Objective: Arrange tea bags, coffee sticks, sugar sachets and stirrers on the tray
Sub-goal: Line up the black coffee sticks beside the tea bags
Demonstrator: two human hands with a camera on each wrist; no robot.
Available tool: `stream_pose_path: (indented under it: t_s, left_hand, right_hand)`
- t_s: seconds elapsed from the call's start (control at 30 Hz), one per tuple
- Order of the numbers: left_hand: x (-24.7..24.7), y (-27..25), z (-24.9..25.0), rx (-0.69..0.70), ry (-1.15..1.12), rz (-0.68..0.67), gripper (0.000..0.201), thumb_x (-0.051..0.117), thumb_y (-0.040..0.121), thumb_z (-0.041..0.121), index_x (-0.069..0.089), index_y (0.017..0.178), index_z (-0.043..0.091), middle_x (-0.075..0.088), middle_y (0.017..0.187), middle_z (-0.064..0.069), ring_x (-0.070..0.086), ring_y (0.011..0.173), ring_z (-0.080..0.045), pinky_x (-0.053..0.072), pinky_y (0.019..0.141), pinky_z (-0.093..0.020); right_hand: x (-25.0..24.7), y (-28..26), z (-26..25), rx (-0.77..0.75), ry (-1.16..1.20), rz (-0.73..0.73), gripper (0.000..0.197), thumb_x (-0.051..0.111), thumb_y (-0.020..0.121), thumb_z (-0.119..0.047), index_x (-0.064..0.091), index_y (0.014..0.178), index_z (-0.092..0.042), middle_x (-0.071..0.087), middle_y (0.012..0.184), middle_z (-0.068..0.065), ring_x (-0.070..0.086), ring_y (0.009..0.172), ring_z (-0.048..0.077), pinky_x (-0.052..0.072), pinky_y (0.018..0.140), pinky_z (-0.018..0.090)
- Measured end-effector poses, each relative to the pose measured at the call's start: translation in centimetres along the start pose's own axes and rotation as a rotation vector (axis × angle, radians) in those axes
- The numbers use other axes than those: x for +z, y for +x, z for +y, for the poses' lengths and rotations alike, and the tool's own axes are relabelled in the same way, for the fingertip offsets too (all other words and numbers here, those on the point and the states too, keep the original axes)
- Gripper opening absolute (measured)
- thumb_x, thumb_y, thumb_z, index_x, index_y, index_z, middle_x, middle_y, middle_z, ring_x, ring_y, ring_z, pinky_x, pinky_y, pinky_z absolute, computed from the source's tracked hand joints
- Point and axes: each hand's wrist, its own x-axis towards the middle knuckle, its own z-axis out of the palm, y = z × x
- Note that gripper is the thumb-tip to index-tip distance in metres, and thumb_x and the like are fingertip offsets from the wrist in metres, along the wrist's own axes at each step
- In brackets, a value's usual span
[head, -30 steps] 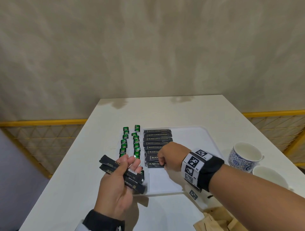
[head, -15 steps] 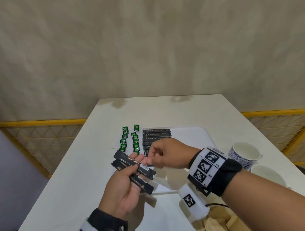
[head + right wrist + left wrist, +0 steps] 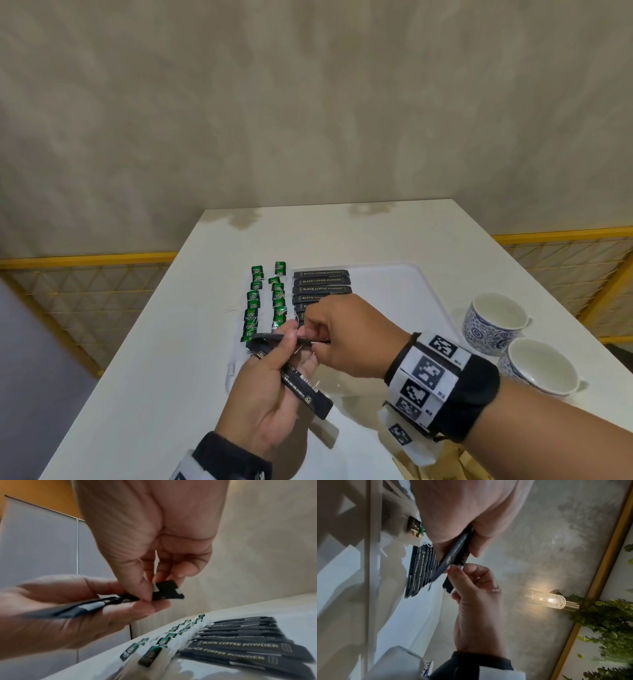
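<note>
My left hand (image 3: 274, 373) holds a small bundle of black coffee sticks (image 3: 301, 387) above the near left corner of the white tray (image 3: 404, 284). My right hand (image 3: 317, 337) pinches the end of the top stick (image 3: 165, 591) between thumb and fingers, right at the left hand's fingertips. A row of black coffee sticks (image 3: 322, 281) lies on the tray's left part; its near end is hidden behind my right hand. Two columns of green tea bags (image 3: 255, 301) lie along the tray's left side. In the left wrist view the held sticks (image 3: 456, 555) point towards the right hand (image 3: 471, 588).
Two blue-patterned white cups (image 3: 493, 322) (image 3: 537, 368) stand on the white table (image 3: 164, 359) to the right of the tray. A wall rises behind the table's far edge. Yellow mesh railings (image 3: 85, 284) flank the table on both sides.
My right hand left the row of sticks on the tray, rose to the left hand and now pinches the top stick of the bundle. The left hand shifted slightly right.
</note>
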Motion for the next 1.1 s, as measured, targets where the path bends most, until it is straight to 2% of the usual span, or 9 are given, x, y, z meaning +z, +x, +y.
stream_pose_path:
  t_s: [0.13, 0.2, 0.3, 0.37, 0.43, 0.5, 0.63, 0.8, 1.1]
  left_hand:
    - [-0.3, -0.1, -0.1, -0.017, 0.000, -0.023, 0.028, 0.044, 0.095, -0.004, 0.063, 0.114, 0.000, 0.069, 0.109, -0.025, 0.067, 0.098, -0.031, 0.059, 0.074, -0.041]
    - [-0.3, -0.1, -0.2, -0.029, 0.001, -0.033, 0.029, 0.043, 0.095, -0.004, 0.063, 0.115, 0.001, 0.069, 0.109, -0.025, 0.067, 0.095, -0.030, 0.059, 0.075, -0.042]
    - [0.0, -0.3, -0.5, -0.054, 0.033, -0.050, 0.030, 0.041, 0.096, -0.003, 0.062, 0.117, 0.001, 0.070, 0.102, -0.025, 0.070, 0.086, -0.029, 0.055, 0.080, -0.047]
    - [0.1, -0.5, -0.7, -0.067, 0.054, -0.029, 0.028, 0.042, 0.096, -0.003, 0.061, 0.116, 0.000, 0.071, 0.093, -0.025, 0.069, 0.077, -0.028, 0.056, 0.075, -0.045]
    - [0.2, -0.5, -0.7, -0.070, 0.081, 0.035, 0.024, 0.044, 0.096, -0.002, 0.060, 0.114, -0.003, 0.070, 0.087, -0.026, 0.065, 0.082, -0.031, 0.059, 0.067, -0.042]
    - [0.1, -0.5, -0.4, -0.046, 0.098, 0.089, 0.020, 0.045, 0.095, -0.003, 0.057, 0.111, -0.004, 0.069, 0.080, -0.024, 0.062, 0.087, -0.032, 0.060, 0.068, -0.038]
    - [-0.8, -0.3, 1.0, 0.057, 0.085, 0.160, 0.026, 0.044, 0.096, -0.003, 0.051, 0.121, -0.002, 0.063, 0.106, -0.026, 0.063, 0.095, -0.034, 0.049, 0.092, -0.043]
    - [-1.2, -0.2, 1.8, 0.097, 0.058, 0.181, 0.024, 0.043, 0.097, -0.002, 0.053, 0.119, -0.002, 0.062, 0.108, -0.026, 0.064, 0.096, -0.034, 0.048, 0.091, -0.042]
    - [-1.2, -0.4, 1.9, 0.089, 0.051, 0.185, 0.024, 0.042, 0.098, -0.002, 0.054, 0.119, -0.002, 0.063, 0.103, -0.025, 0.065, 0.094, -0.034, 0.049, 0.087, -0.044]
  right_hand:
    - [-0.3, -0.4, 0.2, 0.048, 0.065, -0.010, 0.014, 0.074, 0.076, -0.026, 0.065, 0.088, -0.024, 0.057, 0.079, -0.014, 0.052, 0.073, 0.007, 0.042, 0.063, 0.020]
    - [-0.3, -0.6, 0.3, 0.063, 0.066, -0.003, 0.018, 0.075, 0.077, -0.029, 0.066, 0.092, -0.024, 0.064, 0.084, -0.012, 0.054, 0.075, 0.006, 0.042, 0.063, 0.017]
    - [0.0, -1.0, 0.0, 0.059, -0.033, -0.002, 0.019, 0.072, 0.078, -0.033, 0.068, 0.095, -0.024, 0.068, 0.091, -0.008, 0.059, 0.081, 0.011, 0.049, 0.071, 0.025]
    - [0.2, -1.1, -0.1, 0.065, -0.105, -0.010, 0.018, 0.069, 0.078, -0.032, 0.067, 0.094, -0.023, 0.068, 0.090, -0.006, 0.058, 0.079, 0.014, 0.050, 0.070, 0.027]
    - [0.2, -1.1, 0.2, 0.103, -0.135, -0.036, 0.017, 0.067, 0.078, -0.031, 0.066, 0.093, -0.023, 0.068, 0.089, -0.004, 0.059, 0.079, 0.016, 0.051, 0.069, 0.028]
    - [0.1, -1.0, 1.1, 0.180, -0.137, -0.089, 0.016, 0.067, 0.078, -0.029, 0.064, 0.092, -0.022, 0.067, 0.088, -0.004, 0.058, 0.078, 0.017, 0.051, 0.069, 0.028]
    - [0.5, -0.8, 3.6, 0.326, -0.235, -0.227, 0.014, 0.065, 0.076, -0.023, 0.065, 0.087, -0.014, 0.066, 0.087, 0.001, 0.062, 0.079, 0.020, 0.052, 0.066, 0.029]
    - [2.0, 0.1, 4.4, 0.293, -0.354, -0.354, 0.017, 0.062, 0.079, -0.018, 0.070, 0.093, -0.013, 0.068, 0.095, 0.003, 0.066, 0.085, 0.021, 0.057, 0.073, 0.032]
    - [3.2, 2.1, 4.5, 0.230, -0.434, -0.369, 0.018, 0.059, 0.087, -0.013, 0.070, 0.101, -0.016, 0.068, 0.103, 0.004, 0.065, 0.092, 0.025, 0.056, 0.081, 0.035]
